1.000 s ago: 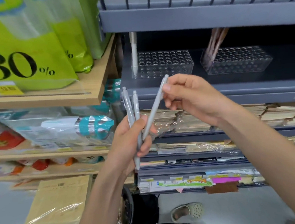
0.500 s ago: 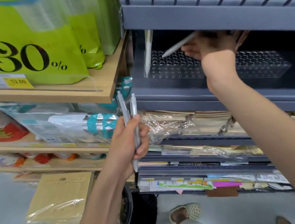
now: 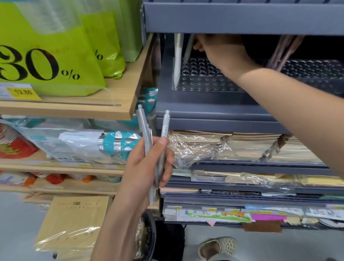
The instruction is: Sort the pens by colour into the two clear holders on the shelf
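Note:
Two clear holders with rows of holes sit on the grey shelf: the left holder (image 3: 202, 79) and the right holder (image 3: 318, 73). A white pen (image 3: 177, 61) stands in the left holder's near-left corner. My right hand (image 3: 222, 51) reaches in over the left holder and pinches a grey pen (image 3: 187, 47), its tip at a hole beside the white pen. Several pink pens (image 3: 283, 54) lean in the right holder. My left hand (image 3: 149, 169) grips two grey pens (image 3: 147, 145) upright in front of the shelf edge.
The grey shelf above (image 3: 240, 18) hangs low over the holders and hides the pen tops. A wooden shelf (image 3: 106, 102) with green bags (image 3: 35, 48) juts out at left. Wrapped notebooks (image 3: 241, 147) fill the shelves below.
My right hand took one grey pen from the bunch in my left hand, carried it up under the shelf, and has lowered it toward the left holder beside the white pen.

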`<state>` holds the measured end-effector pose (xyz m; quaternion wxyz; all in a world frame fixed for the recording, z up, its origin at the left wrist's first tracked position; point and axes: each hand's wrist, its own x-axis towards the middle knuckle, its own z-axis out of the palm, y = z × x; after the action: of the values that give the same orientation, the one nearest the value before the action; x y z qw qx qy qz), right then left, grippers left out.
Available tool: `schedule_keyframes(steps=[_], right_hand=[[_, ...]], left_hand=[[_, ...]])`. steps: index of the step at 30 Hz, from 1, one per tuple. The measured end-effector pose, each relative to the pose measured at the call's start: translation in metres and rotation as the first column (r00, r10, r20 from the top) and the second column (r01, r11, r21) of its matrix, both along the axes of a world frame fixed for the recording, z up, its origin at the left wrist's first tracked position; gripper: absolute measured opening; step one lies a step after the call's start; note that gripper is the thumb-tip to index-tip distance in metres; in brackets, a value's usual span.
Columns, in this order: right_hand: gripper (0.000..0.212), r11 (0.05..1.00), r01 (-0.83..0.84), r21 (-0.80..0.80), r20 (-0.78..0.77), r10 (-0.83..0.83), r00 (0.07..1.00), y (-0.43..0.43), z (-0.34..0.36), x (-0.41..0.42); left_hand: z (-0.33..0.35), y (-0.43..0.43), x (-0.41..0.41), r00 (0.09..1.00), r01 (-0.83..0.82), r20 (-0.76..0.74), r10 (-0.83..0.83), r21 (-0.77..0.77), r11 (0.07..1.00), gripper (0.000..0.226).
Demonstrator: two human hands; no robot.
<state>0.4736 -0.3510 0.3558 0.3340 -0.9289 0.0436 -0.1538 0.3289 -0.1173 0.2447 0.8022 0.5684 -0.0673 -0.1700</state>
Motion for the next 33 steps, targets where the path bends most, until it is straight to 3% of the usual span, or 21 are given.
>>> schedule_keyframes(steps=[8, 11, 14, 17, 19, 21, 28, 33], right_hand=[[0.026, 0.997, -0.019, 0.080, 0.055, 0.015, 0.998, 0.008, -0.006, 0.013], [0.037, 0.999, 0.041, 0.021, 0.057, -0.042, 0.998, 0.004, -0.007, 0.005], [0.026, 0.983, 0.064, 0.173, 0.178, -0.095, 0.979, 0.010, -0.006, -0.019], [0.011, 0.930, -0.179, 0.322, 0.075, 0.164, 0.984, 0.016, -0.012, -0.068], [0.009, 0.875, -0.349, 0.337, -0.023, 0.378, 0.925, 0.018, -0.018, -0.100], [0.007, 0.848, -0.419, 0.325, -0.076, 0.465, 0.882, 0.018, -0.023, -0.116], [0.003, 0.742, -0.337, 0.580, -0.123, 0.488, 0.864, 0.010, -0.038, -0.133], [0.006, 0.698, -0.325, 0.637, -0.066, 0.470, 0.880, 0.002, -0.039, -0.140]], left_hand=[[-0.001, -0.002, 0.000, 1.000, -0.016, -0.006, 0.016, -0.018, 1.000, 0.027], [-0.003, -0.003, 0.002, 0.999, -0.034, -0.024, 0.033, -0.024, 0.999, 0.030], [-0.004, -0.003, 0.002, 0.998, -0.051, -0.033, 0.050, -0.034, 0.998, 0.030], [-0.002, -0.004, 0.001, 0.999, -0.044, -0.032, 0.043, -0.040, 0.998, 0.031], [0.000, -0.007, 0.000, 1.000, -0.026, -0.008, 0.026, -0.039, 0.999, 0.029], [0.002, -0.011, -0.002, 1.000, -0.005, 0.013, 0.005, -0.029, 1.000, 0.027], [0.010, -0.030, -0.010, 0.998, 0.068, 0.017, -0.067, -0.060, 0.996, 0.020], [0.012, -0.038, -0.012, 0.990, 0.141, -0.003, -0.141, -0.033, 0.990, 0.021]])
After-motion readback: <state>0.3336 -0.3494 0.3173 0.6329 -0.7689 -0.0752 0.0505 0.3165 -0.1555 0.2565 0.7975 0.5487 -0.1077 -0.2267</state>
